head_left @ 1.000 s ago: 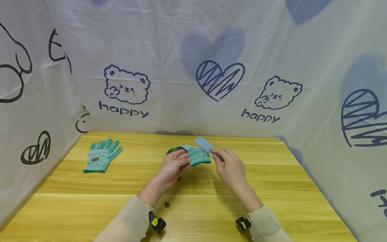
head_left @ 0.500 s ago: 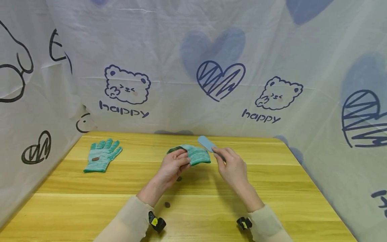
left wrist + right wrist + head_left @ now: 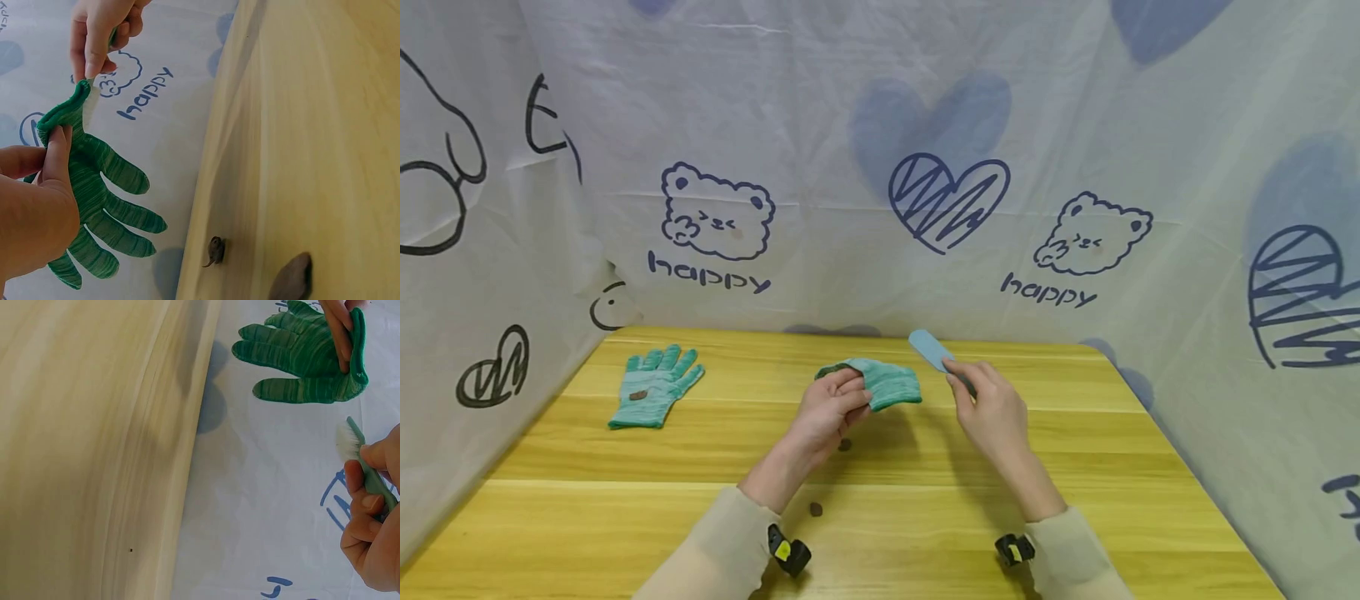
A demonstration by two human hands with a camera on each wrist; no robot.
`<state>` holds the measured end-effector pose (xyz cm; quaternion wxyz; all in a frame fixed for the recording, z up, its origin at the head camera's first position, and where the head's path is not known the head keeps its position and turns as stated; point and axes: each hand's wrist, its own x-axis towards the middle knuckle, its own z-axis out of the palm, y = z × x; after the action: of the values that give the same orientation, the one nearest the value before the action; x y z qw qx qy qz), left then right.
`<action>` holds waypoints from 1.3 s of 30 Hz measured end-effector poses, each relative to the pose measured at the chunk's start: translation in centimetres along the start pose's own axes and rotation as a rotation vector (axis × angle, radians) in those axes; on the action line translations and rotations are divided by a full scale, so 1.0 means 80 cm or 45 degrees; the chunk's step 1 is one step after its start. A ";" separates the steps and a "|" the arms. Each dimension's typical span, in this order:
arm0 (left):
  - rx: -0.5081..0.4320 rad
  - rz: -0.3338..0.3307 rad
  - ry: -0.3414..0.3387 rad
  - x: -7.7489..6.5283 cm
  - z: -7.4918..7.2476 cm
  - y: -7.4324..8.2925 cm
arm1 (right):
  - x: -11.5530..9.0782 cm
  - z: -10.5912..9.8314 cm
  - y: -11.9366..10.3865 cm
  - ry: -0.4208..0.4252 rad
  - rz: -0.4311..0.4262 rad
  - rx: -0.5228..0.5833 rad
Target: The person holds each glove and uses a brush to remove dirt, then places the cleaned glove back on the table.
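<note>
My left hand [image 3: 829, 414] pinches a green knitted glove [image 3: 893, 385] near its cuff, above the middle of the table. In the left wrist view the fingers of the glove [image 3: 112, 212] spread downward. To its right, my right hand [image 3: 996, 410] grips a light blue brush [image 3: 929, 350] by the handle. White bristles [image 3: 347, 442] show in the right wrist view, with a gap between the brush and the glove [image 3: 306, 369]. A second green glove [image 3: 647, 408] lies flat at the left of the table, a brown piece [image 3: 637, 395] on it.
Small dark brown lumps lie on the wooden table [image 3: 1112, 475]: one lump [image 3: 845, 445] below my left hand, another lump [image 3: 816, 509] nearer the front. A printed white cloth [image 3: 835, 242] hangs behind the table and along both sides.
My right hand has drawn the brush off the held glove, moving right and away from it. My left hand and the glove stay nearly still.
</note>
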<state>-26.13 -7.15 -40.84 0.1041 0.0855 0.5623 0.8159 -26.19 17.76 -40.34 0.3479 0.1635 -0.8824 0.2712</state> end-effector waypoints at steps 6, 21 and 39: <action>0.003 0.045 -0.035 0.003 -0.006 0.008 | 0.003 -0.005 0.009 -0.015 0.082 0.006; 0.140 0.158 -0.246 0.030 -0.088 0.040 | 0.007 -0.011 0.021 -0.072 0.196 0.002; 0.596 -0.149 -0.494 0.021 -0.188 0.042 | 0.007 -0.016 0.022 -0.140 0.247 -0.015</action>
<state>-31.84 -21.44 -42.96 0.2338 0.2288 0.7085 0.6253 -26.73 19.83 -39.83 0.2721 0.0898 -0.9135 0.2889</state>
